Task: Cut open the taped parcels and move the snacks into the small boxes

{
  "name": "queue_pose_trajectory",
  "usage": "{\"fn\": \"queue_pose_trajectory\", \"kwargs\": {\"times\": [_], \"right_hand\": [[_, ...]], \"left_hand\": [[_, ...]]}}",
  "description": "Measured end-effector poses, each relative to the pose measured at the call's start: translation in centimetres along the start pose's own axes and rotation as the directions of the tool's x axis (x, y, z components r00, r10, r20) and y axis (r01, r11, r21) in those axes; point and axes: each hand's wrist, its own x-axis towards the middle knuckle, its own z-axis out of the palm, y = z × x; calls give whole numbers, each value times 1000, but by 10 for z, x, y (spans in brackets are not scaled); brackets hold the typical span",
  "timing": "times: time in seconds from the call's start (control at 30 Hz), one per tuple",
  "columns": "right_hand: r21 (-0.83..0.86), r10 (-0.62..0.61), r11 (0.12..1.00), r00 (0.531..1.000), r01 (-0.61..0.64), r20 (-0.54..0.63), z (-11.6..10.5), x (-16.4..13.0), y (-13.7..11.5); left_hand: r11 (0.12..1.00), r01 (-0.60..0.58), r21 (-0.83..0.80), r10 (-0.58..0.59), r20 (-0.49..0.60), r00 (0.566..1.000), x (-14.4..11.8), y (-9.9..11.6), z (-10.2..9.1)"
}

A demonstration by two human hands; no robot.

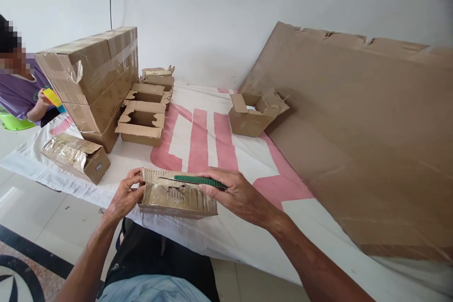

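A taped cardboard box (179, 203) lies in front of me at the table's near edge, its top torn near the middle. My left hand (128, 193) grips the left end of this box, fingers at the far corner and thumb on the near side. In my right hand (228, 191) is a green-handled knife (200, 180), held over the box's top with its thin blade pointing left. The right fingers are closed round the handle and rest close to the box's right part.
Stacked cardboard boxes (99, 75) stand at the left, with open boxes (141, 137) beside them and a taped box (76, 155) nearer. Another open box (247, 120) sits beside a large cardboard sheet (371, 141) leaning on the wall. A person (24, 85) holding something yellow is at far left.
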Motion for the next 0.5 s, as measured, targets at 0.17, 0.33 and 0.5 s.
{"fn": "queue_pose_trajectory", "kwargs": {"times": [0.17, 0.33, 0.5], "right_hand": [[-15, -15, 1000, 998, 16, 65, -1, 11, -9], [-45, -22, 999, 998, 24, 51, 0, 14, -9], [-209, 30, 972, 940, -107, -340, 12, -8, 41]], "left_hand": [[1000, 6, -24, -5, 14, 1000, -3, 7, -1], [998, 34, -44, -29, 111, 993, -9, 18, -10], [999, 1, -35, 2, 107, 994, -5, 13, -10]]}}
